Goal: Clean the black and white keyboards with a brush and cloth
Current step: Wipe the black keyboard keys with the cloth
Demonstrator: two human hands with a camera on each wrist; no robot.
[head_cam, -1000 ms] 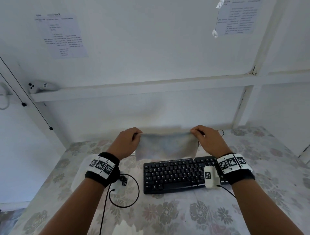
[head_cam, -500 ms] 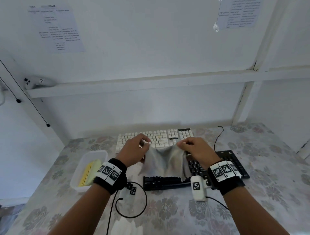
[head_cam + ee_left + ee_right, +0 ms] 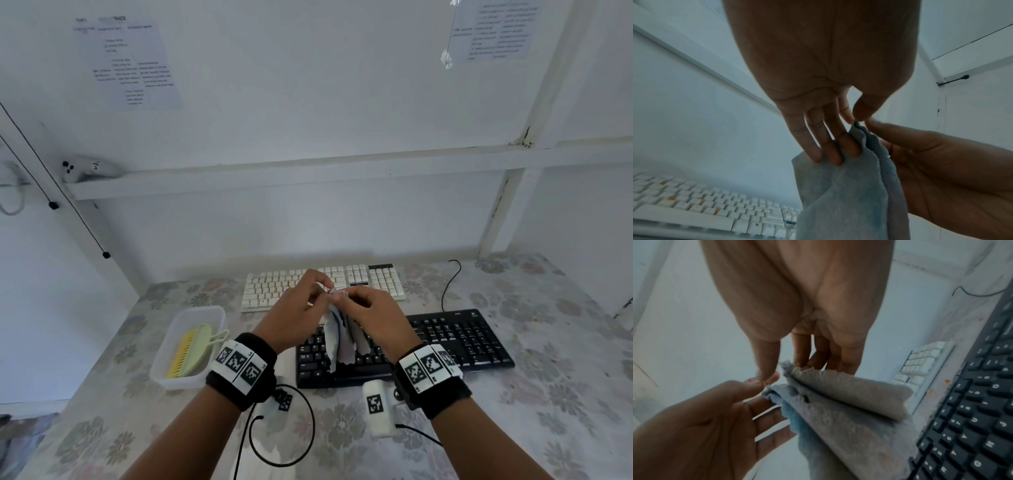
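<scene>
Hands hide part of the white keyboard (image 3: pixel 373 281) in the head view; left hand (image 3: pixel 294 313) and right hand (image 3: pixel 371 315) pinch the folded, fuzzy grey cloth (image 3: pixel 344 342) over the black keyboard (image 3: pixel 455 337). Left wrist view: orange specks on white keys. Right wrist view: frayed cloth edge.

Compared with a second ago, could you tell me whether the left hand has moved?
Yes. The left hand has swung inward to meet the right hand, folding the cloth above the black keyboard.

Cloth (image 3: pixel 849 402) between my hands: soft, napped, frayed edge. Black keyboard (image 3: pixel 459 339) under my right hand: matt plastic. Tub (image 3: pixel 171 346) beside my left wrist: translucent plastic.
</scene>
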